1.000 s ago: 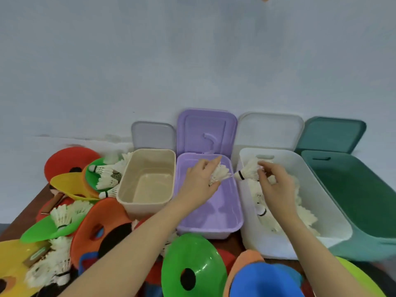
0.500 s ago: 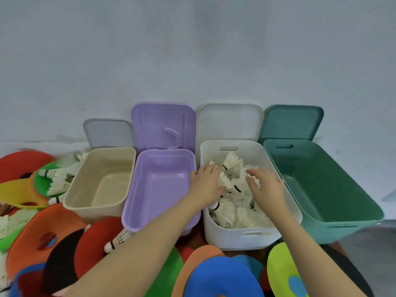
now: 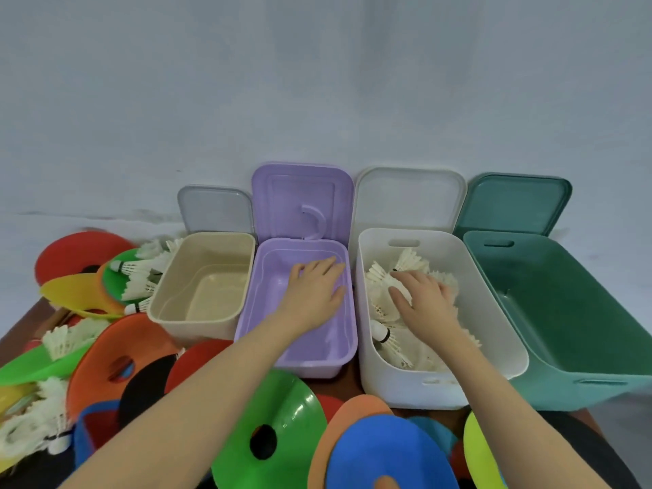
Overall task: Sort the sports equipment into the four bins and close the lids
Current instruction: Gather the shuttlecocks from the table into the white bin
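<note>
Four open bins stand in a row: beige [image 3: 160, 314], purple [image 3: 347, 351], white [image 3: 384, 379] and green [image 3: 582, 375], each with its lid leaning on the wall behind. My left hand [image 3: 315, 291] hovers flat over the purple bin, fingers spread, holding nothing. My right hand [image 3: 425, 300] lies palm down on the white shuttlecocks [image 3: 395, 342] inside the white bin, fingers loosely spread. More shuttlecocks [image 3: 139, 277] lie left of the beige bin and at the far left [image 3: 35, 425]. Flat cone markers in green [image 3: 282, 432], blue [image 3: 384, 453], orange [image 3: 120, 361] and red [image 3: 77, 248] crowd the table.
A pale wall runs right behind the lids. The brown table's left edge [image 3: 21, 330] shows by the markers. Yellow [image 3: 70, 291] and lime [image 3: 480, 453] markers and a black disc [image 3: 148, 386] lie among the pile in front of the bins.
My left hand has left the white bin and moved left over the purple bin. My right hand has settled flat on the shuttlecocks, which it released in the white bin.
</note>
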`<act>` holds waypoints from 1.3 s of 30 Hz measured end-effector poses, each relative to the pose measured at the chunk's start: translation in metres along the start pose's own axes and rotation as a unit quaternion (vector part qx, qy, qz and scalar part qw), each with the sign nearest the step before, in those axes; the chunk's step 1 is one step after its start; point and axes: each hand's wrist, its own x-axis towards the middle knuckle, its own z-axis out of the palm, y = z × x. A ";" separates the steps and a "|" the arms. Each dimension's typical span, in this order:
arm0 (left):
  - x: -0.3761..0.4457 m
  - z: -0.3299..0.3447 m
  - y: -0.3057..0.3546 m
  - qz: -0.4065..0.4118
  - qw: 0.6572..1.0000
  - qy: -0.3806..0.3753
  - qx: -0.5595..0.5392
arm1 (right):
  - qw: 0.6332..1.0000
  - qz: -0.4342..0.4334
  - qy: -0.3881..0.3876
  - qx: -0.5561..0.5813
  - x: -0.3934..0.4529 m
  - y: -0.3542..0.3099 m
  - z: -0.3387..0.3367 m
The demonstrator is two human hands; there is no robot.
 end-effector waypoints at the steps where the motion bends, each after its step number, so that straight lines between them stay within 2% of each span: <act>1: -0.004 -0.006 -0.008 -0.003 1.000 0.005 0.009 | 1.000 -0.013 0.004 0.008 0.003 -0.012 0.002; 7: -0.035 -0.040 -0.067 -0.025 0.999 0.045 0.017 | 0.995 -0.089 0.014 0.054 0.020 -0.084 0.027; 12: -0.066 -0.063 -0.139 -0.054 0.998 0.041 0.009 | 0.989 -0.109 -0.027 0.100 0.033 -0.153 0.055; 16: -0.088 -0.074 -0.205 -0.087 0.995 0.050 0.011 | 0.985 -0.122 -0.026 0.116 0.046 -0.215 0.075; 25: -0.111 -0.077 -0.348 -0.120 0.993 0.017 0.012 | 0.984 -0.125 -0.039 0.119 0.084 -0.333 0.139; 32: -0.095 -0.054 -0.430 -0.138 0.990 -0.022 -0.008 | 0.990 -0.121 -0.072 0.026 0.123 -0.378 0.184; 39: -0.069 -0.025 -0.474 -0.131 0.990 -0.056 -0.018 | 0.981 -0.130 -0.120 -0.084 0.153 -0.392 0.229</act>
